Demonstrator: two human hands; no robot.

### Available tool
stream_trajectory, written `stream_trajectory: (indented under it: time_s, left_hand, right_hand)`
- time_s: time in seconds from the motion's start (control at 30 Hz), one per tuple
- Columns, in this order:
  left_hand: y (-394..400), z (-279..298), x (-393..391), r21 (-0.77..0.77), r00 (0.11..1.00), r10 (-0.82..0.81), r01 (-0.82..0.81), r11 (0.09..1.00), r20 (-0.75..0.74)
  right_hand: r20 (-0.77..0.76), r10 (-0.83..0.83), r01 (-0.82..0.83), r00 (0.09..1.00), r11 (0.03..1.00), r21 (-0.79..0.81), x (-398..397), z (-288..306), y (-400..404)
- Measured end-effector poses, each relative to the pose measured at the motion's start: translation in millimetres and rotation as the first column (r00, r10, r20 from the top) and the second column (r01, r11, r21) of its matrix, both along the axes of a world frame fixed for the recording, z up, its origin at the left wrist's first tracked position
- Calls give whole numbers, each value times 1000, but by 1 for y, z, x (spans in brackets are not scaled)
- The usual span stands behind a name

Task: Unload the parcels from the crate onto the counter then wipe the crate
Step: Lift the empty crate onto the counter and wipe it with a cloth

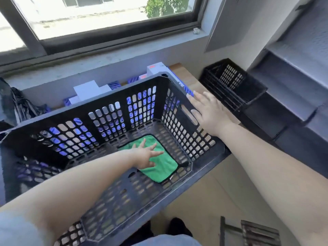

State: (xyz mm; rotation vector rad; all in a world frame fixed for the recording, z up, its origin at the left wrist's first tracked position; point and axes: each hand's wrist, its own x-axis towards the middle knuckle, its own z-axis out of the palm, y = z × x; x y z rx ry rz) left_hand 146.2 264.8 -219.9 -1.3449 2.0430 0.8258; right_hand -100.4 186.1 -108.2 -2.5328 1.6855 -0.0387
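Observation:
A black perforated crate (113,93) stands on the wooden counter, with no parcels inside. A green cloth (163,167) lies flat on its floor at the near right corner. My left hand (145,155) reaches down inside and presses flat on the cloth with fingers spread. My right hand (207,110) rests flat against the outside of the crate's right rim, near the handle slot. White and blue-striped parcels (88,91) lie on the counter behind the crate, under the window sill.
A stack of black crates (230,86) stands to the right on the counter (186,75). A dark plastic bag (17,105) is at the left. Grey shelving (292,82) rises on the right. The counter's front edge lies close under the crate.

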Motion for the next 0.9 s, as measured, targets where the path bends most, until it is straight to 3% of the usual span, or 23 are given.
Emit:
stream_trajectory:
  time_s: [0.1, 0.3, 0.47, 0.63, 0.73, 0.83, 0.9]
  left_hand:
    - [-1, -34, -6, -60, 997, 29, -25, 998, 73]
    - [-4, -82, -18, -41, 944, 318, -316, 948, 85]
    - [14, -111, -27, -289, 907, 411, -419, 861, -93]
    - [13, -118, -31, -315, 888, 427, -459, 831, -170]
    - [4, -111, -45, -89, 786, 349, -451, 888, -510]
    - [13, -82, -88, 377, 476, 482, -304, 875, -735]
    - [24, -59, -111, 510, 331, 542, -184, 840, -773]
  right_hand:
    - [-35, -54, 55, 998, 998, 26, 1, -1, 0]
    - [-48, -98, 99, 994, 995, 20, 3, -1, 2]
    - [-36, -114, 115, 993, 993, 31, 4, -1, 3]
    - [-4, -135, 135, 991, 991, 24, 5, -1, 4]
    - [-8, -124, 124, 992, 992, -2, 5, -3, 3]
    - [-13, -115, 115, 993, 993, -25, 5, -4, 3]
    - [-18, -110, 109, 994, 993, -41, 5, -3, 5]
